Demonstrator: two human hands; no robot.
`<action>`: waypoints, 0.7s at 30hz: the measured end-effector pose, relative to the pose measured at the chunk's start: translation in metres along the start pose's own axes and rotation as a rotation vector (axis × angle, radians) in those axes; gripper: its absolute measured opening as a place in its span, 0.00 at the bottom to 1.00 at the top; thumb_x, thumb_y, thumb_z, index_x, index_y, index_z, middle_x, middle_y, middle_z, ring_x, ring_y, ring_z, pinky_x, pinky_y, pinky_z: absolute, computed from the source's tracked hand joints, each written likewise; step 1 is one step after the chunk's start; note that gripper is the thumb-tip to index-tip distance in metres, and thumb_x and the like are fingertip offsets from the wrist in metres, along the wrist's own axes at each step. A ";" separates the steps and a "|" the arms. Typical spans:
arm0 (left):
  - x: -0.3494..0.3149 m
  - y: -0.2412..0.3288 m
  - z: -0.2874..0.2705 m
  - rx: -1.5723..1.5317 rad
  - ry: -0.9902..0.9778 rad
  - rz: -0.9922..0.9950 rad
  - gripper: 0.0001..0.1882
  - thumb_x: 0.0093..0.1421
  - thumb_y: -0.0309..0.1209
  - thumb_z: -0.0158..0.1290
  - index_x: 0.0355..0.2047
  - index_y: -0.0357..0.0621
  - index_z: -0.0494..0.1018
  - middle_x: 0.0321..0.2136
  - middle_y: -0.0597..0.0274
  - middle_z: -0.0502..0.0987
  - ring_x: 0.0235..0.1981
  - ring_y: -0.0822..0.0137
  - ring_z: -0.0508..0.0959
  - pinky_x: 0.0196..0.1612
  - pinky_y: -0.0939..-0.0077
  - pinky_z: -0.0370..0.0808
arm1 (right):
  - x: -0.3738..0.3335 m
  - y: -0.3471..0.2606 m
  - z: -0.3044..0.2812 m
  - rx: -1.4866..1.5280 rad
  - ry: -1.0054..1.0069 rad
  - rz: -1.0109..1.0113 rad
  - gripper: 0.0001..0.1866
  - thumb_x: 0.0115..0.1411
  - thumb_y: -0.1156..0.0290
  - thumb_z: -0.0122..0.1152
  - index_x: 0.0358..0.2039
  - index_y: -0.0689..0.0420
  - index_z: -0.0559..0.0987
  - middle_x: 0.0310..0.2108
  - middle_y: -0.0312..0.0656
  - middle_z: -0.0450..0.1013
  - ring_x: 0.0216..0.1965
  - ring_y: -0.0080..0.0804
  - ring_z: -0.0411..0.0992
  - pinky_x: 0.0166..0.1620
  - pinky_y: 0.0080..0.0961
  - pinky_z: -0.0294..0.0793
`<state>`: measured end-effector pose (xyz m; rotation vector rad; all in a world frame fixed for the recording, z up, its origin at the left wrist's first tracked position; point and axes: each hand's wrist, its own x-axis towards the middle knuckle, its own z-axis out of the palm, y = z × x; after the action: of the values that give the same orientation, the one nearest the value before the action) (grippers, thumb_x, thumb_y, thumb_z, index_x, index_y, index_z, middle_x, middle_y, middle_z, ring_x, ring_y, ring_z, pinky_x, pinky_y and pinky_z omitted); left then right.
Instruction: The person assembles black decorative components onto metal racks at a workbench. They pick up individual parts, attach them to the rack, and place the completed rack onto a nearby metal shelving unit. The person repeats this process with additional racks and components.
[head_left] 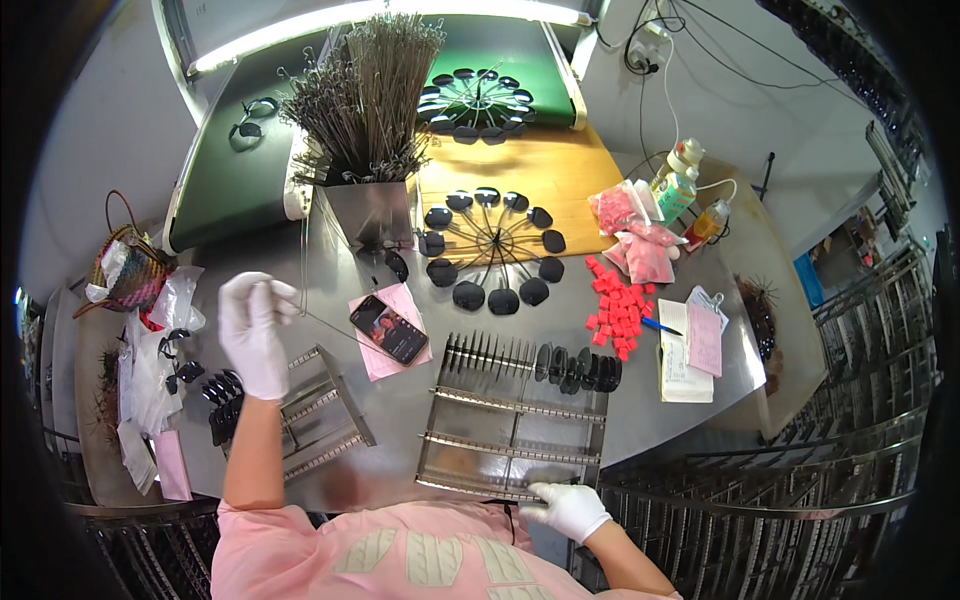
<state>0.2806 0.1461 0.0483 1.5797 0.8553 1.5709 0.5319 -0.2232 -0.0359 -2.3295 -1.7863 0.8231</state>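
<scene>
My left hand [256,335], in a white glove, is raised over the left part of the metal table. Its fingers are pinched together on a thin metal wire [335,331], which slants across toward a phone [389,330] lying on pink paper. My right hand [570,511], also gloved in white, grips the near edge of a slotted metal rack [512,410]. Thin dark lenses [490,354] stand upright in the rack's far row, with rounder black ones at its right end. A second slotted rack [318,410] lies beneath my left forearm, with black lenses along its left side.
A metal box [366,213] holds a dense bundle of hooked wires [362,95]. Round wire stands with dark lenses [494,240] sit beyond. Right are red blocks [617,312], bagged pink pieces [640,255], bottles [675,185] and a notebook [684,375]. A woven basket [130,268] stands left.
</scene>
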 end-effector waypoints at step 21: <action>-0.079 -0.189 0.103 -0.111 -0.149 -0.746 0.08 0.72 0.33 0.47 0.42 0.41 0.71 0.26 0.61 0.78 0.20 0.74 0.75 0.24 0.79 0.75 | -0.062 0.023 -0.002 0.019 0.317 -0.102 0.19 0.45 0.50 0.78 0.18 0.51 0.83 0.15 0.36 0.75 0.17 0.36 0.75 0.23 0.28 0.74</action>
<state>0.3886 0.1690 -0.1529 1.0882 1.0867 0.9335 0.5425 -0.2870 -0.0206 -2.1871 -1.7323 0.4246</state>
